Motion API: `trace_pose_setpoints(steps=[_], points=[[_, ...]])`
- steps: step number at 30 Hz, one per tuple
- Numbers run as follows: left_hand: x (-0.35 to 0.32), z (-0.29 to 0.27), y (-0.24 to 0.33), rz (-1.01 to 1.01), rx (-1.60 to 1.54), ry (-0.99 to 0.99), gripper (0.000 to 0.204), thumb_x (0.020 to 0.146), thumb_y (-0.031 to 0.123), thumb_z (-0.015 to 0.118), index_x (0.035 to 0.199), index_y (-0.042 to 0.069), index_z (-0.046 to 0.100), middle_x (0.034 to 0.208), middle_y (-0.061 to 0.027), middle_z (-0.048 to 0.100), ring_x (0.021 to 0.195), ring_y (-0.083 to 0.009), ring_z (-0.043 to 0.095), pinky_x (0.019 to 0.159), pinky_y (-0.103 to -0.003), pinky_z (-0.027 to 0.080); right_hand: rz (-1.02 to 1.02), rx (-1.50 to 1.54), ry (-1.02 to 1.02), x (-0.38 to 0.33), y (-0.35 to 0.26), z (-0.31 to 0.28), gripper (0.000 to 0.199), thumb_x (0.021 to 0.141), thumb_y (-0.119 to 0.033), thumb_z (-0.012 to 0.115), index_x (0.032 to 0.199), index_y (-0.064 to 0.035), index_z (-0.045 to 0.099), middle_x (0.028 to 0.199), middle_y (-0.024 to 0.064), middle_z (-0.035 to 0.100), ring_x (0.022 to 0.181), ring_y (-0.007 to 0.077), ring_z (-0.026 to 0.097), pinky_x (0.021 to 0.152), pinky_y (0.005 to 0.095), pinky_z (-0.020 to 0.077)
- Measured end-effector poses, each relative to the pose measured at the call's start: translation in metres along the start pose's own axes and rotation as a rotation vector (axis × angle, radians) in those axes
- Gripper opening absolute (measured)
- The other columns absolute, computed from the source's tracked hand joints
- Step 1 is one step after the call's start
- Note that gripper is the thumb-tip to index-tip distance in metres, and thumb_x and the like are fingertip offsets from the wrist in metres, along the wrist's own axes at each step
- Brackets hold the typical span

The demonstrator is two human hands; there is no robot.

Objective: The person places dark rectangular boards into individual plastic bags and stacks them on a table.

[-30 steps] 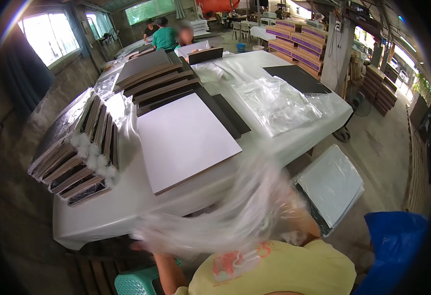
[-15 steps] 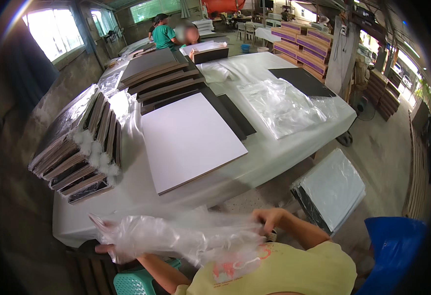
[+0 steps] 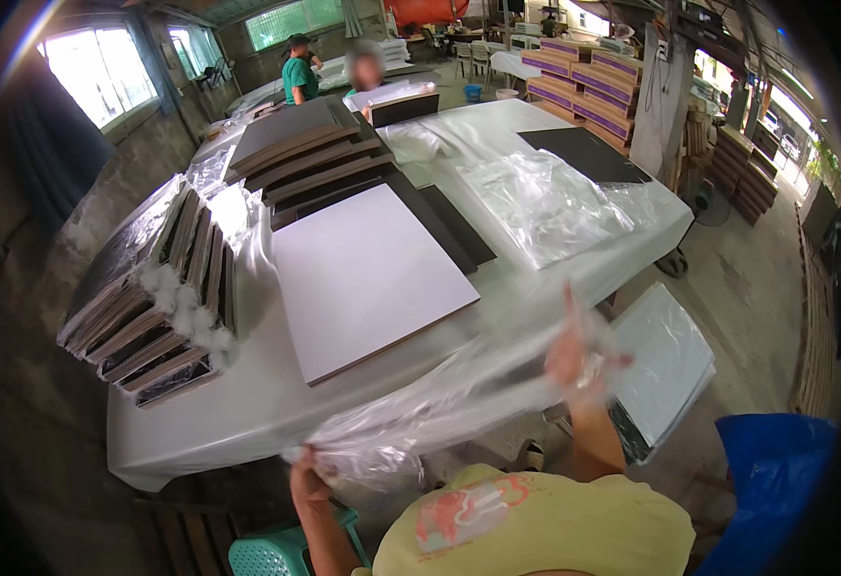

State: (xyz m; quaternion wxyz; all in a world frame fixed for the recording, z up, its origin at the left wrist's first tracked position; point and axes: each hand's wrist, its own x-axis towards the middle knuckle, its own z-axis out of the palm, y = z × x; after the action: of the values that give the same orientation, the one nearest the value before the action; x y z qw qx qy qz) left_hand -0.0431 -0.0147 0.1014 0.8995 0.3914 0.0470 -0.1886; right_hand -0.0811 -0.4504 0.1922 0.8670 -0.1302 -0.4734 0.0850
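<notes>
My left hand (image 3: 311, 472) grips the gathered end of a clear plastic bag (image 3: 382, 429) at the near edge of the covered table. The bag stretches up and right toward my right hand (image 3: 577, 360), which is blurred, with its fingers spread. Film appears to lie around that hand; whether it is inside the bag I cannot tell. Just beyond the bag, a white-faced square board (image 3: 372, 283) lies flat on the table. Dark boards (image 3: 291, 130) are stacked behind it.
Plastic-wrapped panels (image 3: 152, 288) stand packed at the table's left. Clear bags (image 3: 545, 206) and a black board (image 3: 583, 156) lie on the right. Below the table's right side are wrapped boards (image 3: 665, 360); a green stool (image 3: 276, 555) is near my left arm. People work at the far end.
My right hand has swung up and forward, its fingers now spread. My left hand has moved right, and the bunched bag is now stretched along the table's near edge.
</notes>
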Motion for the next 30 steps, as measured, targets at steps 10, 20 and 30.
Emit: trace_pose_setpoints(steps=[10, 20, 30], points=[[0.038, 0.041, 0.003, 0.537, -0.581, -0.825, 0.095, 0.061, 0.069, 0.054, 0.134, 0.017, 0.019, 0.100, -0.0120, 0.054, 0.086, -0.0194, 0.053, 0.083, -0.037, 0.042, 0.566, -0.594, 0.792, -0.019, 0.014, -0.011, 0.080, 0.051, 0.001, 0.073, 0.123, -0.0062, 0.039, 0.093, 0.0036, 0.056, 0.076, 0.0100, 0.055, 0.067, 0.0232, 0.0458], [0.008, -0.032, 0.024, 0.166, 0.384, 0.135, 0.056, 0.057, 0.011, 0.069, 0.108, 0.002, 0.047, 0.088, -0.0050, 0.052, 0.076, -0.0170, 0.051, 0.069, -0.029, 0.042, 0.586, -1.273, 1.166, -0.018, 0.024, -0.043, 0.046, 0.058, 0.011, 0.052, 0.100, -0.0080, 0.053, 0.070, -0.0012, 0.046, 0.060, 0.0093, 0.045, 0.051, 0.0219, 0.0376], [0.126, 0.025, 0.029, 0.698, 1.398, 0.555, 0.049, 0.067, -0.004, 0.053, 0.114, 0.002, 0.045, 0.106, -0.0177, 0.049, 0.098, -0.0345, 0.048, 0.085, -0.036, 0.038, 0.411, -2.330, 1.398, -0.014, 0.052, -0.161, 0.049, 0.076, -0.036, 0.059, 0.112, -0.0048, 0.050, 0.091, 0.0178, 0.050, 0.079, 0.0341, 0.051, 0.071, 0.0378, 0.0420]])
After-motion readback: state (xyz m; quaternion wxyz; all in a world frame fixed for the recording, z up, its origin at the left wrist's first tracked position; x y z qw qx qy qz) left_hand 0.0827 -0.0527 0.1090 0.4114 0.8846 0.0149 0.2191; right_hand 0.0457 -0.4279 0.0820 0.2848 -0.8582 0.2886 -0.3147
